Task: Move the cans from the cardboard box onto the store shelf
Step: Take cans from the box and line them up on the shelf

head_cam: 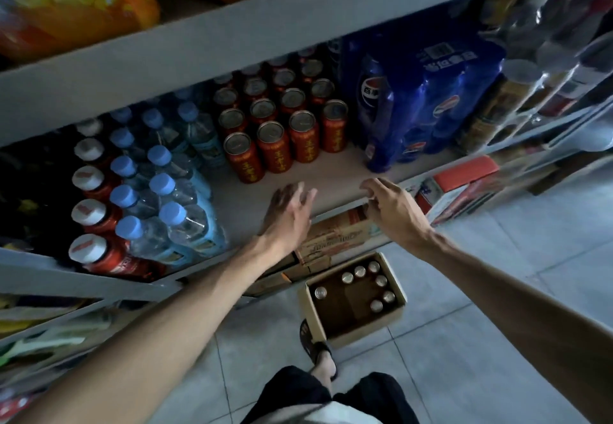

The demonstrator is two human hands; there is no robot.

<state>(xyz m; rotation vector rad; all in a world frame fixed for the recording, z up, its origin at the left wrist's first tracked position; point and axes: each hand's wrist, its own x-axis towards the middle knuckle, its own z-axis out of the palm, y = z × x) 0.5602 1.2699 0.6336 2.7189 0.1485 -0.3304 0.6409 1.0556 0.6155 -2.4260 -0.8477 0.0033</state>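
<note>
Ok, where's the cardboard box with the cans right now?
In the head view, the cardboard box sits on the floor below the shelf edge, just ahead of the person's sandalled foot.

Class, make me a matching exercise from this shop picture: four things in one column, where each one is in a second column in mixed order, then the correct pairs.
Things
1. red cans
2. cardboard box
3. blue-capped bottles
4. blue cola pack

Places
A. on the floor tiles, below the shelf edge
B. on the shelf, left of the red cans
C. on the shelf, right of the red cans
D. on the shelf in rows, beyond both empty hands

Pairs: 1-D, 2-A, 3-B, 4-C

The left hand and right hand hold nothing.
</note>
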